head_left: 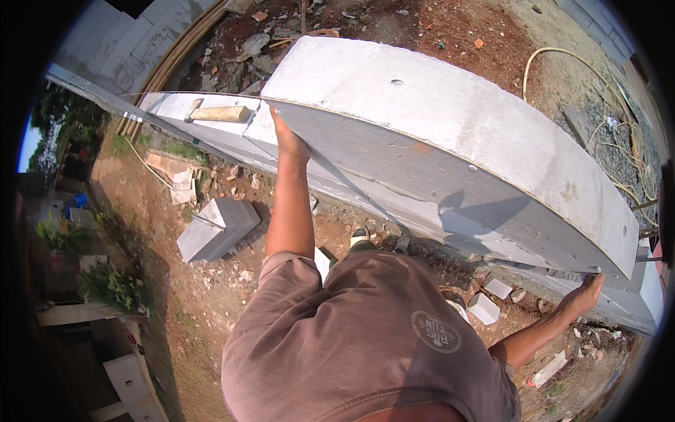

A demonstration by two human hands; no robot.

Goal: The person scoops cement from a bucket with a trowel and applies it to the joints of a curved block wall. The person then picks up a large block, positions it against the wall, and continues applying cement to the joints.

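Note:
A long, pale grey lightweight concrete block [429, 169] lies along the top of a low wall of similar blocks [351, 186], its edges bowed by the lens. My left hand [288, 141] is closed on the block's left end, fingers partly hidden. At the far right, my right hand [585, 294] grips its lower right end, with the fingertips at the edge. Left of my left hand, a hammer [221, 114] with a wooden handle rests on the wall top. A thin string runs from the left towards the block's upper front edge.
Bamboo poles [169, 60] lean at the upper left, near a long straight bar [91, 91]. A pale hose [555, 50] curls over the ground beyond the wall. A large block [219, 228] and smaller pieces [484, 308] lie on the near ground, amid rubble.

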